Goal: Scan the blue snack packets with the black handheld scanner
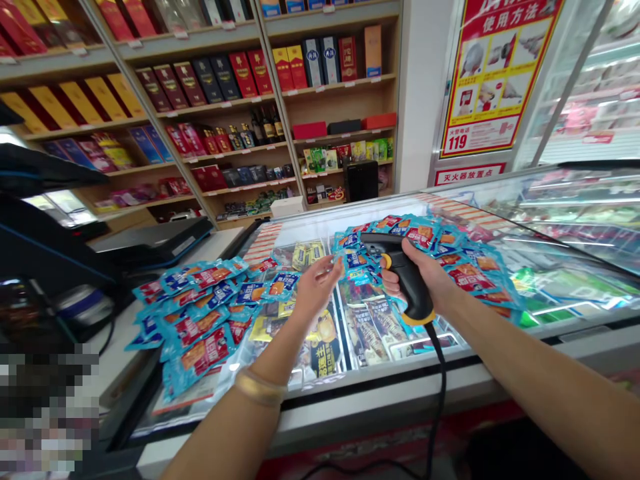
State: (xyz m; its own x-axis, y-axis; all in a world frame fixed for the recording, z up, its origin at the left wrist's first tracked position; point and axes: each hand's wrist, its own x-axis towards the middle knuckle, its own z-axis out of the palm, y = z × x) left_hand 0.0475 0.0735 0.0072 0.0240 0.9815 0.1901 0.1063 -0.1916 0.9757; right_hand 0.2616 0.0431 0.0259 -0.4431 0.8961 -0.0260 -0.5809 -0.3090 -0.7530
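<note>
My right hand (413, 270) grips a black and yellow barcode scanner (416, 287), its head pointing left over the packets. A black cable runs down from the handle. My left hand (319, 285) is raised left of the scanner head, a gold bangle (261, 387) on its wrist. Its fingers are curled together near light-blue packaging; whether they pinch a packet I cannot make out. One heap of light-blue snack packets (207, 320) lies to the left on the glass lid. Another heap of such packets (470, 273) lies to the right, partly behind the scanner and my right hand.
Beneath the packets is a glass-topped freezer (320, 393) with packaged goods inside. Dark checkout equipment (145, 243) stands at the left. Shelves with boxes and bottles (220, 80) rise behind, and a red and yellow poster (500, 73) hangs at the back right.
</note>
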